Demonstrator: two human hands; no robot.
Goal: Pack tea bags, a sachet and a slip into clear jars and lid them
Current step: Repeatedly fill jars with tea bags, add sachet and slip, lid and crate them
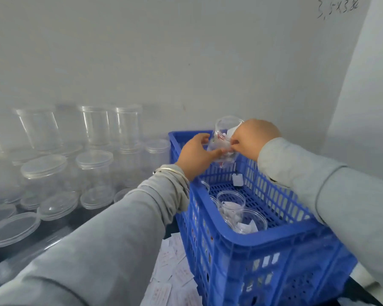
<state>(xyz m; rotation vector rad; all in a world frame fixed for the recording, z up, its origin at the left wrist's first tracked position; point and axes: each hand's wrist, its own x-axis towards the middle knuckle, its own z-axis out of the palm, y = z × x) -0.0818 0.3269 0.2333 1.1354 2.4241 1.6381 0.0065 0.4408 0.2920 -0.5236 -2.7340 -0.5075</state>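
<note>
Jar (223,142), clear plastic and partly filled with tea bags, is held tilted in the air above the far end of the blue crate (274,244). The left hand (196,156) grips its side wall, thumb in front and fingers curled behind. The right hand (251,138) pinches a white paper item at the jar mouth; whether slip or sachet cannot be told. A tea bag tag (237,180) dangles below. Judged properties: light, rigid, thin-walled, smooth and likely slippery. Hold it around the mid-wall with moderate pressure. Loose lids (13,228) lie on the worktop (53,230) to the left.
</note>
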